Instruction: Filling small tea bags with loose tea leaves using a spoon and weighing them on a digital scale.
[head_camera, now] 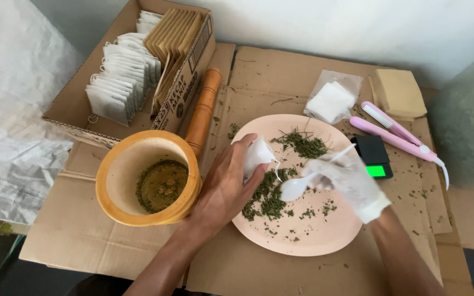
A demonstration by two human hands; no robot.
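Note:
My left hand (223, 186) holds a small white filter bag (257, 156) over the left side of a pale pink plate (325, 238). My right hand (352, 181), in a thin clear glove, grips a white plastic spoon (297, 186) whose bowl sits just below the bag. Dried green chopped leaves (270, 197) lie scattered on the plate, with a second heap (305, 145) toward its far side.
A wooden mortar (116, 164) with ground green powder stands to the left, a wooden pestle (204, 109) behind it. A cardboard box (72, 104) holds white and brown bags. A small black scale (374, 156), a pink heat sealer (396, 134), a plastic bag of white pieces (333, 98) and a tan block (399, 93) lie to the right.

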